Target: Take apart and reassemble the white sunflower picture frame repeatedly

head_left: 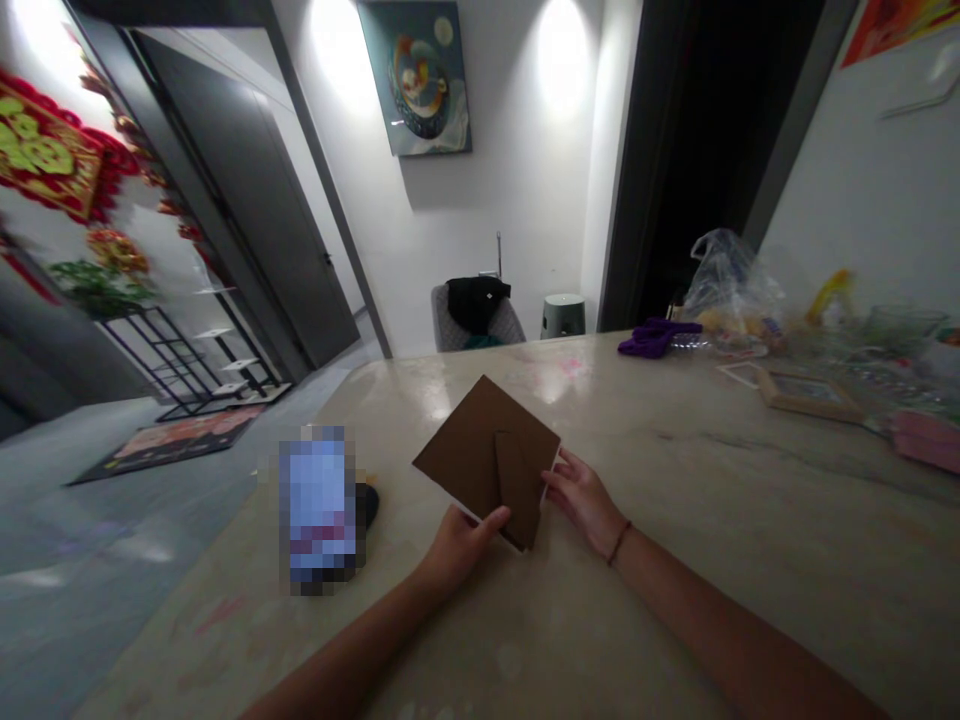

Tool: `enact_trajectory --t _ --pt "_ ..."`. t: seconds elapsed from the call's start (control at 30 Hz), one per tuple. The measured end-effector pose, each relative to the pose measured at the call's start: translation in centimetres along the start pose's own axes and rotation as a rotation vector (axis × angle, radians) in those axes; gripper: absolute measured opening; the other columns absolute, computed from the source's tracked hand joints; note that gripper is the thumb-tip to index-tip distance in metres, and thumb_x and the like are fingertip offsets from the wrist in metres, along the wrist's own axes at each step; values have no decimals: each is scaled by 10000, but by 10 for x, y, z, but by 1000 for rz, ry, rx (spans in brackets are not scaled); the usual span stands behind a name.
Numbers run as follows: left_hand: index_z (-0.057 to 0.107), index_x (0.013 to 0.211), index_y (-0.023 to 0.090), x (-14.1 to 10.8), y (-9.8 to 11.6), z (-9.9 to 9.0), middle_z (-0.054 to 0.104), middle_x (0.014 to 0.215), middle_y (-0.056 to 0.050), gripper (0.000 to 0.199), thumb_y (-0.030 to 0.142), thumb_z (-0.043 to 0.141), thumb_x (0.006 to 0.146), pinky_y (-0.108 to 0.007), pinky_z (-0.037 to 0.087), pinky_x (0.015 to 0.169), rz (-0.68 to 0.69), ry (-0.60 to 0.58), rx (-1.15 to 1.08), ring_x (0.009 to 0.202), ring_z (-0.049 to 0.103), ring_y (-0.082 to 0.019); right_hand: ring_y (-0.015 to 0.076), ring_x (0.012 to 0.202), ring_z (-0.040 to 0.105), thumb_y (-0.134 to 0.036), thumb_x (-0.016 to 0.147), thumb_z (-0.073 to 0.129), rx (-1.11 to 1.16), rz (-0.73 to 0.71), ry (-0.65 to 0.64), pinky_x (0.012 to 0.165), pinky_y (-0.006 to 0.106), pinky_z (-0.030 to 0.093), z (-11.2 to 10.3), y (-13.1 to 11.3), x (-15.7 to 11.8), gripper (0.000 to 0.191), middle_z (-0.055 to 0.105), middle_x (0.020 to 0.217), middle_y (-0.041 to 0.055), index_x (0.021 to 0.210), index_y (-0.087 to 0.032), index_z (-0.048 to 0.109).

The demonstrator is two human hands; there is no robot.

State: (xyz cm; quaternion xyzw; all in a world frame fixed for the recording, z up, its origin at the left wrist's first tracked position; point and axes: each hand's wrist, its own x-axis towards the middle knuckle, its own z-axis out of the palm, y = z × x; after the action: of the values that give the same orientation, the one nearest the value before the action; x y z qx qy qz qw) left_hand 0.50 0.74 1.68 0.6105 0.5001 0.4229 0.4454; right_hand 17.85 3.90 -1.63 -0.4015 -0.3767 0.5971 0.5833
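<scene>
Your left hand (457, 545) pinches the near corner of a brown paper sheet (480, 450), thumb on top and fingers curled under its edge. Your right hand (585, 500) rests against the sheet's right edge with its fingertips (555, 480) touching the paper; the fingers are loosely bent, pressing rather than closing around anything. The sheet lies flat near the middle of the tabletop (675, 560), turned like a diamond, matte brown on top with a thin white underside showing along its lower edges. One corner is folded over into a narrow triangular flap (517, 485) that points towards you.

The tabletop is pale, glossy stone with faint veining and it reflects the wall lights. To your left stands a blurred rectangular object (321, 510). Far right lie a purple cloth (656, 335), a crinkled clear plastic bag (727, 285) and a flat wooden picture frame (806, 392).
</scene>
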Motion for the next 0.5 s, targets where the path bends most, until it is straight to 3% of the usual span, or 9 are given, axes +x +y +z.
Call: enact_trajectory --t 0.17,0.27,0.37,0.5 --pt "637 977 115 4 -7 -9 689 975 -105 577 607 502 706 -363 494 806 -92 187 -29 1003 595 -288 221 927 625 -347 631 640 43 -122 111 800 368 499 -15 8 13 444 684 991 47 1045 -188 608" --pt "634 996 114 10 -9 -13 692 948 -102 642 644 359 758 -362 504 766 -157 97 -229 925 631 -263 223 1027 585 -373 651 624 -48 -199 240 912 393 443 -28 11 22 386 658 1077 50 986 -183 647" --pt "657 935 107 15 -8 -13 698 930 -97 585 604 408 754 -367 490 791 -182 -28 -298 883 641 -255 222 1069 562 -390 650 633 -164 -234 348 969 400 398 -37 10 27 361 657 1079 57 944 -182 667" --pt "663 889 124 19 -9 -12 703 923 -69 456 520 519 716 -358 476 797 -141 90 -146 897 627 -257 226 1092 546 -435 656 630 -212 -264 354 969 408 399 -38 5 27 387 651 1086 75 946 -181 665"
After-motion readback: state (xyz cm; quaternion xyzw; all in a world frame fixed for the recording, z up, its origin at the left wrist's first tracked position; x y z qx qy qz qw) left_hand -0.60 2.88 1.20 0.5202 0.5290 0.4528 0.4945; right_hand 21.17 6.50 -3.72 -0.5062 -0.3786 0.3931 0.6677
